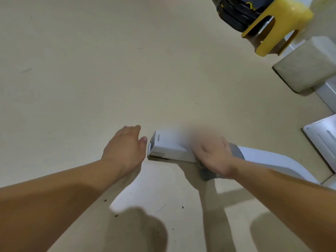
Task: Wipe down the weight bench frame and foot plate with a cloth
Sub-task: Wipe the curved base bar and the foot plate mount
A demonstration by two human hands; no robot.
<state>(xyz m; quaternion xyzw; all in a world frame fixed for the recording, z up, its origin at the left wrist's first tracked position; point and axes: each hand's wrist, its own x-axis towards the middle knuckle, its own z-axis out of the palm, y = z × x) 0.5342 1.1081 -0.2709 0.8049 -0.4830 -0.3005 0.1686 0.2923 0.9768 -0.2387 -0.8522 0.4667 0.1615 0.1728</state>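
A white rectangular frame bar [171, 148] of the weight bench lies low over the beige floor, its capped end pointing left. My right hand [214, 157] lies flat on top of the bar and presses a grey cloth [236, 151] onto it; the cloth hangs down the near side under my wrist. The fingertips are motion-blurred. My left hand [125, 148] hovers just left of the bar's end, fingers relaxed and holding nothing. A ribbed white foot plate [325, 140] shows at the right edge.
A grey padded block [307, 66] on a white frame member stands at the upper right. Behind it are a yellow plastic piece [280, 20] and stacked black weight plates [234, 13]. Beige floor [91, 70] spreads to the left and far side.
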